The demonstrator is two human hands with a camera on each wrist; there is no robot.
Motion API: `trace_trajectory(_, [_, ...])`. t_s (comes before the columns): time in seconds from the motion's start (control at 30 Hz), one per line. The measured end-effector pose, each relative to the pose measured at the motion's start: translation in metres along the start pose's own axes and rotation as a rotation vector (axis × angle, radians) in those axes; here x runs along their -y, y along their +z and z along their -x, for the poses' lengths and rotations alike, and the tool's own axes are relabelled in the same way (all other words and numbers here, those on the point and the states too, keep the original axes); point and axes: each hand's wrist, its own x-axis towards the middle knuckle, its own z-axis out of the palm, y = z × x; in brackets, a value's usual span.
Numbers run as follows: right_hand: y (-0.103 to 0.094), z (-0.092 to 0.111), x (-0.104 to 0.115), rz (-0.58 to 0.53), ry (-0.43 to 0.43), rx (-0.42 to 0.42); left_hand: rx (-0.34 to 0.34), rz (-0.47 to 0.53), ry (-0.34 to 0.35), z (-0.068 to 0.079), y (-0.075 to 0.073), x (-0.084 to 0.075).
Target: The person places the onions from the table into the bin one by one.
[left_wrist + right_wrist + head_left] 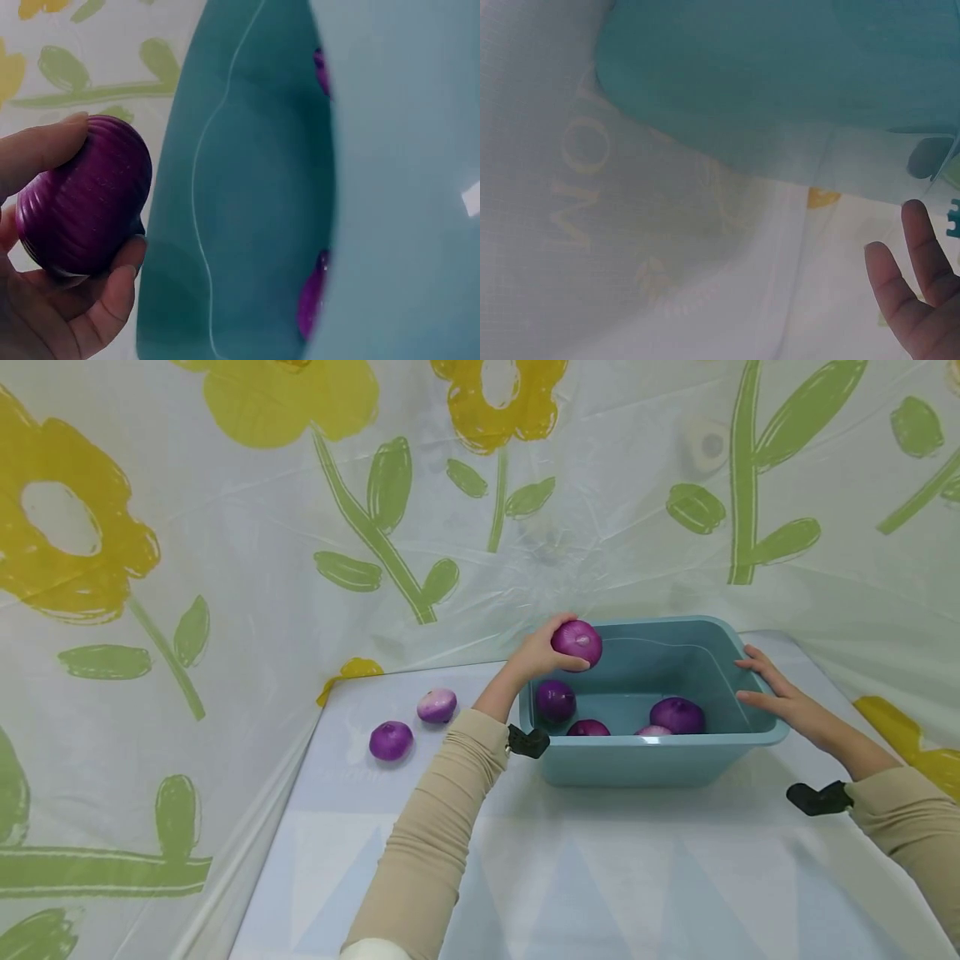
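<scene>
Head view: the left hand (pixel 538 653) is stretched forward, its grip pinching a round purple onion (pixel 579 644) near the left end of a teal rectangular plastic bin (pixel 652 664). The right hand (pixel 783 700), fingers spread, is beside the right rim (pixel 772 729). The front wall (pixel 630 764) partly hides four similar onions (pixel 678 715); two others (pixel 391 741) lie on the pale table (pixel 525 835).

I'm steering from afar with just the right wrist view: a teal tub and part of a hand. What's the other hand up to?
Observer: The left hand is gripping a purple onion.

Visitor: Oh! And is anything inside the tub? I can't see in.

Observer: Yes, the head view shows at least four onions in it, some partly hidden by the near rim.
</scene>
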Motion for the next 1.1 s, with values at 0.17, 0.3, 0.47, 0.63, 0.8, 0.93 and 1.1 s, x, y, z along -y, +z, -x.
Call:
trace_trajectory(0.17, [0.0, 0.001, 0.001, 0.001, 0.0, -0.005, 0.042, -0.026, 0.0, 0.001, 0.001, -0.002])
trace_trajectory(0.3, [0.001, 0.001, 0.001, -0.004, -0.002, -0.004, 0.079, 0.032, -0.023, 0.004, 0.0, -0.003])
trace_trajectory(0.47, [0.001, 0.001, -0.001, -0.008, -0.004, 0.0, 0.086, 0.064, -0.036, 0.005, -0.002, -0.005])
trace_trajectory(0.63, [0.001, 0.001, 0.0, -0.006, 0.002, 0.0, 0.068, 0.046, -0.021, 0.006, -0.007, -0.004])
trace_trajectory(0.8, [0.002, 0.0, 0.0, -0.005, 0.006, 0.006, 0.045, 0.06, -0.024, 0.011, -0.024, 0.004])
trace_trajectory(0.93, [0.002, 0.0, -0.001, -0.007, 0.001, -0.001, -0.016, 0.107, -0.06, 0.021, -0.048, 0.012])
trace_trajectory(1.1, [0.001, 0.0, -0.002, 0.001, 0.007, 0.001, -0.099, 0.069, -0.108, 0.038, -0.08, 0.033])
